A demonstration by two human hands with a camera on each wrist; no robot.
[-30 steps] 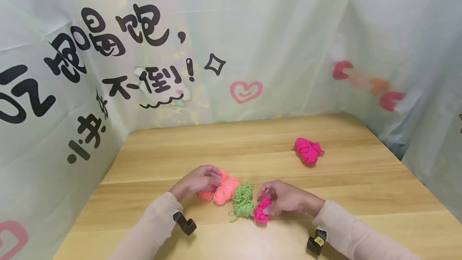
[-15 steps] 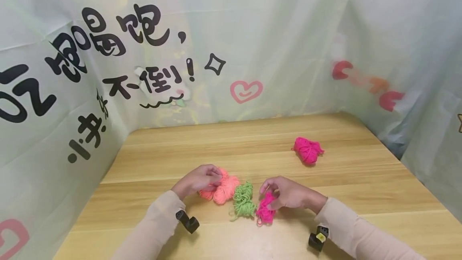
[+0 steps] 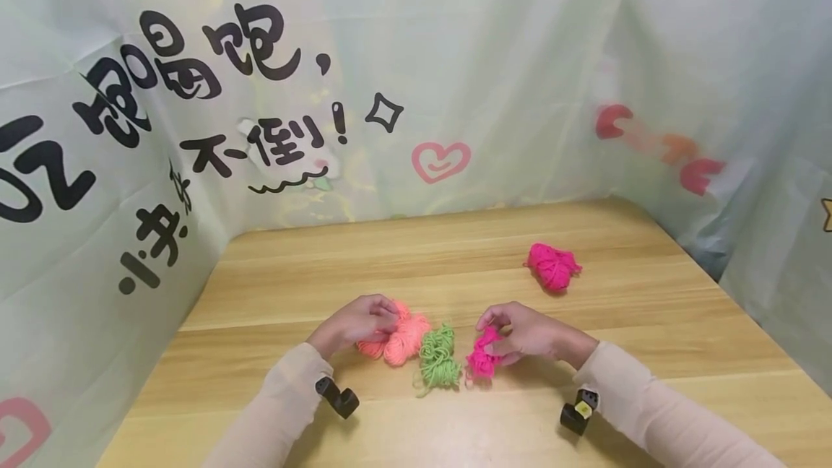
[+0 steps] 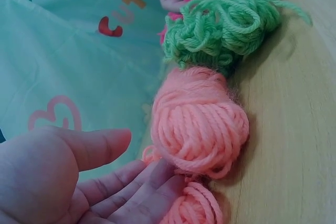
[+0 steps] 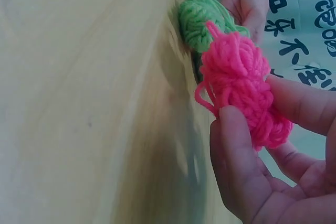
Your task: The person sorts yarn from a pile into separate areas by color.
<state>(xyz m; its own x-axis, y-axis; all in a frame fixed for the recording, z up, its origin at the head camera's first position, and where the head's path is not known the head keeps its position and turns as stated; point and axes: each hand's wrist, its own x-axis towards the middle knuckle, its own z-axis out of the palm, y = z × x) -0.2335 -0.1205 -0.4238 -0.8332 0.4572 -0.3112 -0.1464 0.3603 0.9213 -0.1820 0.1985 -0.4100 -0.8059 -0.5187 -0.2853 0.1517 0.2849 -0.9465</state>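
A second ago the pink bundle (image 3: pixel 484 358) sat against the green yarn (image 3: pixel 439 357); now my head view shows a gap between them, the right hand (image 3: pixel 529 332) having drawn it away and farther up the table (image 3: pixel 325 266). I judge this means the bundle is free of the row and can be handled on its own. The right wrist view shows the fingers (image 5: pixel 304 103) and thumb clamped on it from both sides, a loose loop hanging off one edge. It looks lifted, though I can't confirm that nothing trails on the wood.

The left hand (image 3: pixel 364 320) has stayed at the coral yarn (image 3: pixel 408 338): fingers fairly straight and touching it, thumb standing apart, no grip that I can see. The green yarn lies beside the coral, and the pink ball (image 3: pixel 552 267) sits well apart, farther back on the right.

That left hand covers part of the coral, so I can't count its pieces surely; the nearest one is cut off in the left wrist view. There too, the green hides much of the pink behind it, and I can't tell whose pink scrap peeks out beside it.
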